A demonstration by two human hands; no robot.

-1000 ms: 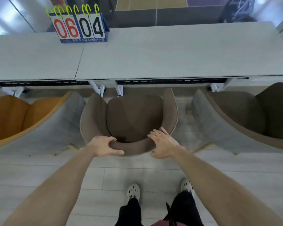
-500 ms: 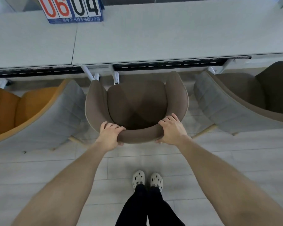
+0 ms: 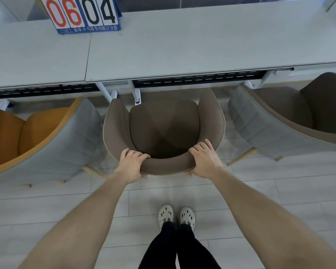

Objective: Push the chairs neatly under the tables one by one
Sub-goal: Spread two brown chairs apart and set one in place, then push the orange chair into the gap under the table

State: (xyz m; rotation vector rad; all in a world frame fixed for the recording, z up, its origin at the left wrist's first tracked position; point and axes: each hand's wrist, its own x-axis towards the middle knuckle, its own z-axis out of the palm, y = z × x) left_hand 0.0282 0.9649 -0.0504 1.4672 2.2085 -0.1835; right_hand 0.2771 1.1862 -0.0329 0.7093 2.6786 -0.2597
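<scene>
Left hand [image 3: 132, 165] and right hand [image 3: 205, 159] clasp brown chair [image 3: 163, 131] backrest; seat mostly outside table [image 3: 182, 51]. Neighbour chairs unpushed.

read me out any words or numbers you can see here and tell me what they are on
"06" in red digits, on the left flip cards of the scoreboard standing on the table.
"04" in black digits, on its right flip cards.
A line of white Chinese characters on the scoreboard's blue base: too small to read reliably.
Nothing else carries text.
</scene>
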